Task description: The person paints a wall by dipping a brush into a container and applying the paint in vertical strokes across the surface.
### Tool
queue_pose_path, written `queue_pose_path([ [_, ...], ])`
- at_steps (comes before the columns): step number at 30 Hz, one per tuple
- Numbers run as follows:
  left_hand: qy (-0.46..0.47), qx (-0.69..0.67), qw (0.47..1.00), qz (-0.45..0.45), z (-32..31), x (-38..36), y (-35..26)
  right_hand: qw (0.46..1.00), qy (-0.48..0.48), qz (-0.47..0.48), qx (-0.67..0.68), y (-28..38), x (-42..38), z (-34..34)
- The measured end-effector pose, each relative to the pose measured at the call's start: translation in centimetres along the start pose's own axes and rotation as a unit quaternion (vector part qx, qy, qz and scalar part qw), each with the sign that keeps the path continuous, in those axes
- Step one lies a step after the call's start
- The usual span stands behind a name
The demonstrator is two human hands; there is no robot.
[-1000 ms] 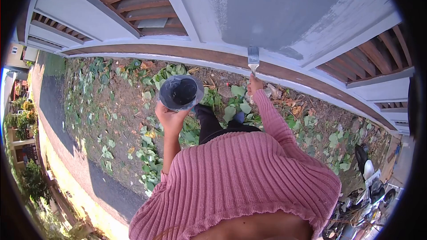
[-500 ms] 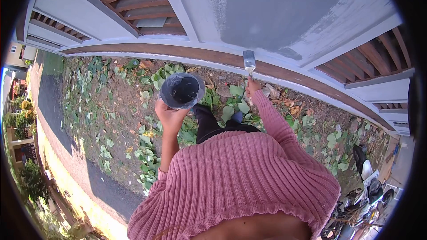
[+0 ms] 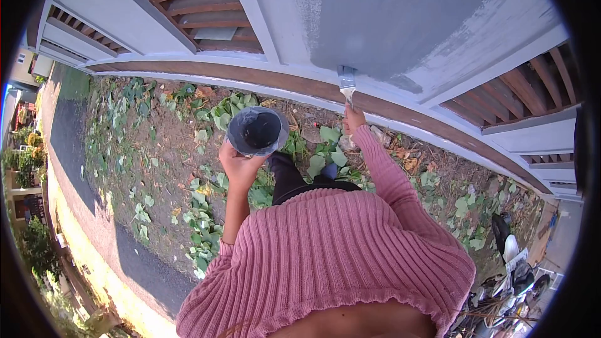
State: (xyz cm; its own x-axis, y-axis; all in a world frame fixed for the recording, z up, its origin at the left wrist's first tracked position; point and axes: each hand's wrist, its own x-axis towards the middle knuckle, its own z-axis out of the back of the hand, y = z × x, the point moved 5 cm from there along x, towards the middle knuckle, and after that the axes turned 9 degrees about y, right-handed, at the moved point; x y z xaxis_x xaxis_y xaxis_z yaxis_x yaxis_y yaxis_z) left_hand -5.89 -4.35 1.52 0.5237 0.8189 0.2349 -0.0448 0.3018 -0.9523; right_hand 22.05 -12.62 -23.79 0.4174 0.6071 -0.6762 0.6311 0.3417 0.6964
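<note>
My left hand (image 3: 240, 166) is wrapped round a grey-smeared paint container (image 3: 275, 131) with dark grey paint inside. In my right hand (image 3: 354, 119) is a paintbrush (image 3: 347, 87), gripped by its handle. Grey paint covers the brush's bristles, which touch the lower part of a white wall panel (image 3: 285, 6). A broad patch of grey paint (image 3: 388, 19) covers much of that panel, with streaky edges on both sides.
Brown slatted vents (image 3: 200, 6) flank the panel, and a brown ledge (image 3: 269, 78) runs below it. Leafy plants (image 3: 203, 231) grow on the soil underfoot. A motorcycle (image 3: 513, 263) stands at lower right, and a paved path (image 3: 100, 213) runs along the left.
The brush in my right hand has moved slightly up and left, from the panel's bottom edge to the lower border of the grey patch. My left hand keeps the container nearly still.
</note>
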Motion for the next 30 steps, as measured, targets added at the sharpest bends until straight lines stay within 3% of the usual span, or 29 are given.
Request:
queue_pose_path([
  [3, -0.02, -0.01, 1.0, -0.004, 0.1, 0.2, -0.3, 0.998, 0.029, 0.055, -0.005, 5.0, -2.7, -1.7],
  [6, -0.022, -0.024, 0.999, -0.011, 0.5, 0.4, 0.0, 0.996, 0.028, 0.077, 0.043, 4.3, -5.0, -2.5],
  [9, -0.036, -0.008, 0.999, -0.01, 0.7, 0.1, 0.1, 0.998, 0.019, 0.041, 0.034, -0.3, -4.4, -2.0],
  [11, -0.032, -0.015, 0.999, 0.004, 0.9, -0.1, 0.8, 0.998, 0.035, -0.051, -0.006, -3.1, -2.6, -1.8],
  [15, -0.041, -0.04, 0.998, 0.019, 1.2, 0.0, 0.8, 0.998, -0.024, -0.032, -0.039, -1.1, 1.6, -2.2],
  [19, -0.031, -0.004, 1.0, 0.003, 1.9, 0.4, 0.6, 0.998, 0.038, 0.028, 0.03, 2.3, 1.4, -4.3],
  [21, -0.043, -0.022, 0.999, 0.009, 2.0, 0.6, 0.9, 0.999, 0.025, 0.025, 0.031, -0.1, 0.0, -4.4],
  [23, -0.074, -0.045, 0.996, 0.005, 2.6, 0.4, 1.2, 0.996, 0.003, -0.043, 0.072, -4.3, 0.3, -4.0],
  [25, -0.063, -0.033, 0.997, 0.02, 3.4, 0.2, 1.6, 0.995, 0.031, -0.056, 0.078, -5.4, 1.5, -3.7],
  [27, -0.055, -0.028, 0.998, 0.018, 4.0, 0.8, 1.8, 0.994, 0.019, -0.087, 0.059, -4.1, 3.5, -4.1],
  [30, -0.065, -0.011, 0.998, -0.008, 4.5, 1.7, 1.7, 0.998, 0.027, -0.049, 0.036, 0.2, 4.4, -5.9],
])
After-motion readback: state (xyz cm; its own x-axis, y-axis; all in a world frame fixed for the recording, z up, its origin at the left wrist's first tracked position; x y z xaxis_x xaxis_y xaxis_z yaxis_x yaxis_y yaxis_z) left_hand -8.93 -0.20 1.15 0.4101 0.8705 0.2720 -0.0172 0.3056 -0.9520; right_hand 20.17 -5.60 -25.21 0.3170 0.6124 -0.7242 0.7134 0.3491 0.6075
